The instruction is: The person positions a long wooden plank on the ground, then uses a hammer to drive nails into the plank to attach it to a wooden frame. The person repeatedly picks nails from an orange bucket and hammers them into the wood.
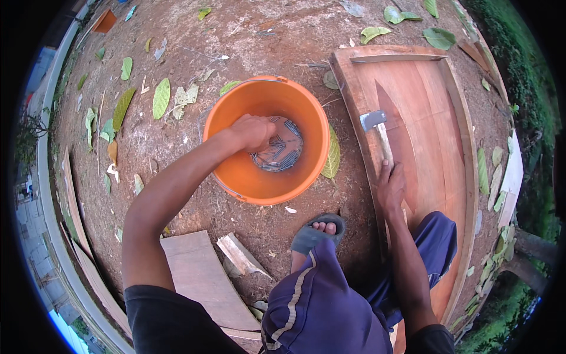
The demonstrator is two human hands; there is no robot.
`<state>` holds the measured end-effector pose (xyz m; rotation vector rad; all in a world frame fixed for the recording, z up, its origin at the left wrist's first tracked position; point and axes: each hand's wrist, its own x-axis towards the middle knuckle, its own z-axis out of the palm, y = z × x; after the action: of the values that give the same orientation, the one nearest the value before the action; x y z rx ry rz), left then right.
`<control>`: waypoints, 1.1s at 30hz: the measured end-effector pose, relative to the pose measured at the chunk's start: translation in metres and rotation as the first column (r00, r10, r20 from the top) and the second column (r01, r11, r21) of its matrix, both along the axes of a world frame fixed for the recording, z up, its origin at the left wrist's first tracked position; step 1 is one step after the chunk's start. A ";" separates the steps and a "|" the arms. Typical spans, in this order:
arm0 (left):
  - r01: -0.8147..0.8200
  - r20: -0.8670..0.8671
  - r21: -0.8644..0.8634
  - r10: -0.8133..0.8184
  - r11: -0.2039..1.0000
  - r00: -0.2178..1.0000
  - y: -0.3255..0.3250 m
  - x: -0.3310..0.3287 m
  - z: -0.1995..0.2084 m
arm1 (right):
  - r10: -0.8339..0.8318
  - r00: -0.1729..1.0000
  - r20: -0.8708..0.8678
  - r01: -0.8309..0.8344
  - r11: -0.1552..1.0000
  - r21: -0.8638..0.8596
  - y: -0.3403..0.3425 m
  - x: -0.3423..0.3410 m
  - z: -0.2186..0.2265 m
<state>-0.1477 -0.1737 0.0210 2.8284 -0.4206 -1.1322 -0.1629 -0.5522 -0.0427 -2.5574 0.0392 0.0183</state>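
Note:
My left hand [253, 132] reaches down inside an orange bucket [315, 159] with a thin wire handle. Its fingers are curled in just above a loose pile of nails [278, 154] on the bucket's bottom; the fingertips are hidden, so what they hold does not show. My right hand [391, 187] is wrapped round the wooden handle of a hammer [383, 138] with a grey metal head. The hammer's head lies over the left side rail of a wooden panel [433, 135] framed with raised boards.
A thin wooden board [203, 277] and a broken wood offcut [243, 255] lie at the lower left. My sandalled foot [321, 230] stands between bucket and panel. Leaves [161, 98] are scattered over bare soil. An orange container [105, 22] sits at the far left.

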 end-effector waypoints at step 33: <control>-0.041 0.218 -0.122 0.067 0.992 0.974 -0.089 0.126 0.027 | -0.069 0.947 0.314 0.087 0.995 -0.044 -0.116 -0.058 0.032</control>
<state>-0.0212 -0.2623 0.0483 2.8523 -0.4055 -0.7582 -0.2210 -0.6679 -0.0112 -2.5829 0.0186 -0.4241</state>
